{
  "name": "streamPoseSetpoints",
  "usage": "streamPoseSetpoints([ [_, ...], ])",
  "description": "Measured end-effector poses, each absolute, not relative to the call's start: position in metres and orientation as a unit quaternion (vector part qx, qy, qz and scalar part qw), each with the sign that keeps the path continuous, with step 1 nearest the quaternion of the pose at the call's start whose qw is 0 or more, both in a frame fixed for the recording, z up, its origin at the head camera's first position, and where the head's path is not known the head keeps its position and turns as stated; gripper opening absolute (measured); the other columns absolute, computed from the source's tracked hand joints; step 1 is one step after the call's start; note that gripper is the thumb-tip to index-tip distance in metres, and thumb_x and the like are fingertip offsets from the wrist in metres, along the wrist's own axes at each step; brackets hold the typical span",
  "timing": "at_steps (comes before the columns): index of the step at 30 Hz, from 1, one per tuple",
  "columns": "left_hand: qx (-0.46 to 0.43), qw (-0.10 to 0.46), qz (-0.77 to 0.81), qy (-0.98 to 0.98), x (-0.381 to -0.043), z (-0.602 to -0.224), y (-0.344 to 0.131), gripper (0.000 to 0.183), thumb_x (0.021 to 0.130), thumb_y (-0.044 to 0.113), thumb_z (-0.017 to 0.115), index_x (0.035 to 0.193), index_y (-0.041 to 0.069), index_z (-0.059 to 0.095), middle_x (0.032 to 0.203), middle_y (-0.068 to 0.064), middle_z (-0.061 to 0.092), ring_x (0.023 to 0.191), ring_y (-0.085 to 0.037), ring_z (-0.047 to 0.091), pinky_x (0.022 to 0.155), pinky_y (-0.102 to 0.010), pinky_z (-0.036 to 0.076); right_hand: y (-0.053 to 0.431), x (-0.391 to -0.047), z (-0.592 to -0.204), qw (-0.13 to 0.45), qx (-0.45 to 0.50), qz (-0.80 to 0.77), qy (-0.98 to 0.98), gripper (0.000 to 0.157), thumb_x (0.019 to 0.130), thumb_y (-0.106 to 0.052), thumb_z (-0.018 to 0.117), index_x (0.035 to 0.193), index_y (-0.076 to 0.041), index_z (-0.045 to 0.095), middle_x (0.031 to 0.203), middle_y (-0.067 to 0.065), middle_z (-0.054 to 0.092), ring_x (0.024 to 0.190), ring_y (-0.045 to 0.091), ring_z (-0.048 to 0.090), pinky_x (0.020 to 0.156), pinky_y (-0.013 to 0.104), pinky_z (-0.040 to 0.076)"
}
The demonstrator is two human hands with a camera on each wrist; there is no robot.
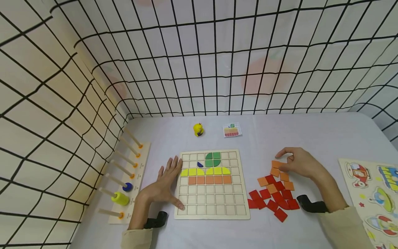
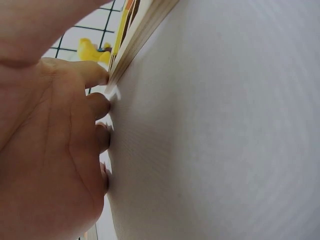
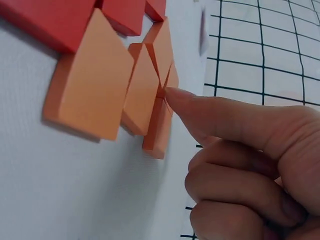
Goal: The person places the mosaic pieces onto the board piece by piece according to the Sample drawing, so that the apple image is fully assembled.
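My left hand (image 1: 166,183) lies spread along the left side of the white gridded board (image 1: 214,202), its thumb at the lower left corner and a fingertip at the upper left edge. On the board sit green quarter-round tiles (image 1: 212,159), a small dark blue piece (image 1: 200,164), a row of yellow rounded tiles (image 1: 192,172) and a row of orange square tiles (image 1: 209,180). Over a loose orange tile (image 1: 275,164) at the right, my right hand (image 1: 300,162) has its thumb at the tile and its index finger apart from it. Its other fingers curl inward.
Loose red tiles (image 1: 281,215) lie in a pile below the orange ones. A small printed card (image 1: 232,130) and a yellow duck figure (image 1: 198,129) stand behind the board. A pegged board (image 1: 141,173) is at left, a picture puzzle (image 1: 370,193) at right. Black netting (image 1: 214,69) rises behind.
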State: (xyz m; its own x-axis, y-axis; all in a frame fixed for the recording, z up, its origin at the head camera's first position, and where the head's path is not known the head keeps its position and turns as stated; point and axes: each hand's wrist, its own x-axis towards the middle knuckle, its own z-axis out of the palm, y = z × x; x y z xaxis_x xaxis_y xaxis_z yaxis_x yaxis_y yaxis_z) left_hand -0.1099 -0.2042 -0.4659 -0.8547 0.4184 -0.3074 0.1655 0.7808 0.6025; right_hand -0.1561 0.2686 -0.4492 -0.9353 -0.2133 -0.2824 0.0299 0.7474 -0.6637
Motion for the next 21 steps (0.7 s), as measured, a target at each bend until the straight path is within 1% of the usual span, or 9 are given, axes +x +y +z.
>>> streamPoseSetpoints([
  [8,0.158,0.217,0.289,0.919,-0.1102,-0.4664,-0.2046,0.158,0.053,0.042,0.103,0.167,0.011,-0.002,0.174,-0.013,-0.016,0.161,-0.037,-0.019,0.128,-0.064,-0.012,0.2614,-0.1569,-0.452,0.175,-0.058,-0.36,0.915,0.034,0.088,-0.014,0.076,0.116,0.003,0.066,0.06,-0.004,0.043,0.055,0.012,0.041,0.054,0.026,0.033],
  [13,0.159,0.218,0.288,0.919,-0.1106,-0.4668,-0.2048,0.158,0.053,0.043,0.103,0.167,0.011,-0.002,0.174,-0.013,-0.016,0.161,-0.037,-0.02,0.128,-0.064,-0.012,0.2605,-0.1578,-0.4528,0.179,-0.056,-0.359,0.914,0.041,0.088,-0.016,0.078,0.122,0.004,0.063,0.061,-0.004,0.043,0.056,0.012,0.04,0.053,0.025,0.034],
  [16,0.158,0.218,0.288,0.919,-0.1105,-0.4666,-0.2043,0.158,0.053,0.042,0.103,0.167,0.011,-0.002,0.174,-0.012,-0.016,0.161,-0.037,-0.02,0.128,-0.064,-0.012,0.2623,-0.1581,-0.4521,0.177,-0.052,-0.36,0.914,0.044,0.088,-0.017,0.08,0.122,0.004,0.062,0.061,-0.003,0.043,0.056,0.012,0.04,0.054,0.026,0.033],
  [21,0.157,0.218,0.286,0.92,-0.1103,-0.4672,-0.2038,0.158,0.053,0.042,0.103,0.167,0.012,-0.002,0.174,-0.012,-0.015,0.161,-0.037,-0.019,0.128,-0.064,-0.012,0.2634,-0.158,-0.4531,0.177,-0.06,-0.365,0.912,0.038,0.087,-0.016,0.081,0.117,0.002,0.066,0.061,-0.004,0.043,0.057,0.012,0.041,0.055,0.027,0.033],
])
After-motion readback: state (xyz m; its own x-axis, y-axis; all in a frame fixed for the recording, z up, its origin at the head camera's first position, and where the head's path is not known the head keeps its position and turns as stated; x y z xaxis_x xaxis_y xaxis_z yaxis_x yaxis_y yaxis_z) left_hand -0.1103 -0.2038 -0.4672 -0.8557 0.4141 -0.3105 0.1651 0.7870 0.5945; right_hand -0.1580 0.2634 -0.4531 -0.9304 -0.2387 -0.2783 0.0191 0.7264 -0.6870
